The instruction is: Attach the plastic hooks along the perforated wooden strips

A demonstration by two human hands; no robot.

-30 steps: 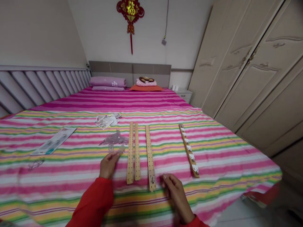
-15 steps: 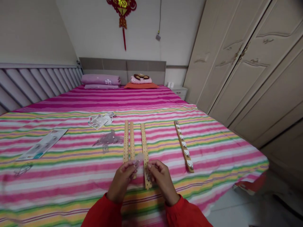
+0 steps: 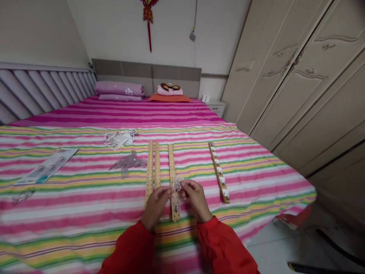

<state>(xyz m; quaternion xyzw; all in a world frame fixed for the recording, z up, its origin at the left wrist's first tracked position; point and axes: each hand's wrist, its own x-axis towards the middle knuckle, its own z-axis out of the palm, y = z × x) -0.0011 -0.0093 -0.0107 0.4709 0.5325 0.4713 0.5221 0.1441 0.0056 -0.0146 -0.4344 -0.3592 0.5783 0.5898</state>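
My right hand [image 3: 196, 198] pinches a small clear plastic adhesive hook [image 3: 178, 185] between thumb and fingers, above a perforated wooden strip [image 3: 172, 167]. My left hand [image 3: 156, 203] is close on its other side, fingertips pinched together near the hook's edge; what they hold, if anything, is too small to make out. On the near end of this strip sits a small metal hook [image 3: 176, 207]. Two more perforated strips, one outer [image 3: 149, 167] and one inner [image 3: 157, 163], lie parallel to the left, their near ends partly behind my left hand.
Right of the hands lies a wooden strip with several white-backed hooks [image 3: 219, 171]. Leftward are a heap of clear hooks [image 3: 128, 163], opened packaging [image 3: 116, 139], a long packet [image 3: 48, 166] and a wire-like loop [image 3: 24, 195]. All rest on the striped bedsheet [image 3: 85, 224].
The clear hook has passed from my left hand to my right. Both hands have risen slightly over the strip, and the view has tilted down a little.
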